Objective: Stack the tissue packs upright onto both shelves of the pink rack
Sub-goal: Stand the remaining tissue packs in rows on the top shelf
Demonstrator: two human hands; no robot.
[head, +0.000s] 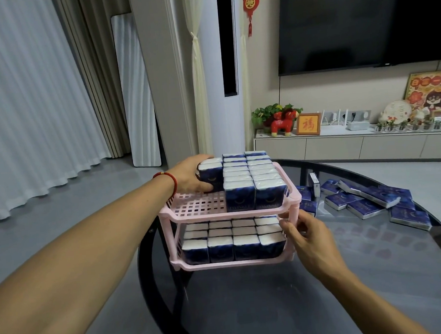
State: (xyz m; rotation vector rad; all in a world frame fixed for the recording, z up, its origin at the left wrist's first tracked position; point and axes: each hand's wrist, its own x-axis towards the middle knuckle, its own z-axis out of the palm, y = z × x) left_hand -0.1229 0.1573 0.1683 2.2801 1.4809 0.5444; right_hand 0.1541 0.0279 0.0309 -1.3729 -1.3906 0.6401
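Two shelves (pixel 229 213), two hands.

Soft even light, perhaps edge-warped

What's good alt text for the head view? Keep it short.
A person's left hand grips upright tissue packs at the back left of a pink rack's top shelf, beside two full rows, while the right hand touches the rack's right post. The lower shelf is full; loose packs lie on the glass table.
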